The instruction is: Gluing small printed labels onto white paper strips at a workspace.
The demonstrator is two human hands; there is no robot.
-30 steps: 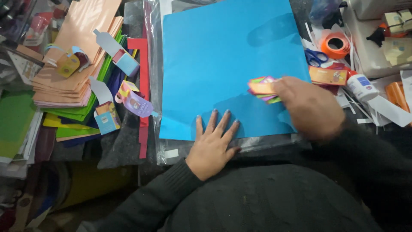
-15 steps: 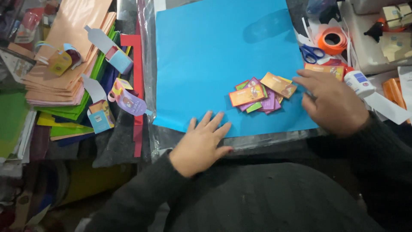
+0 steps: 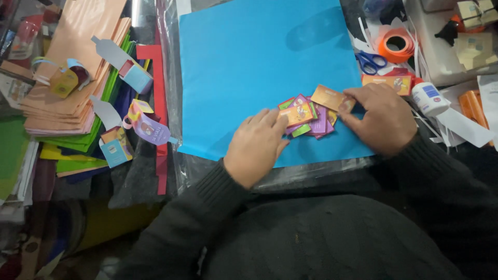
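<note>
Fingers of the left hand lie loosely together, tips resting on the small coloured cards; fingers of the right hand pinch an orange card at the pile's upper edge; the pile lies on the blue paper sheet, near its lower right; scissors, orange tape roll and glue bottle lie to the right.

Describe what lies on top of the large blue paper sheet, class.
On the blue sheet lies a small pile of colourful cards, touched by the left hand and right hand. The hands hide whatever lies beneath them.
</note>
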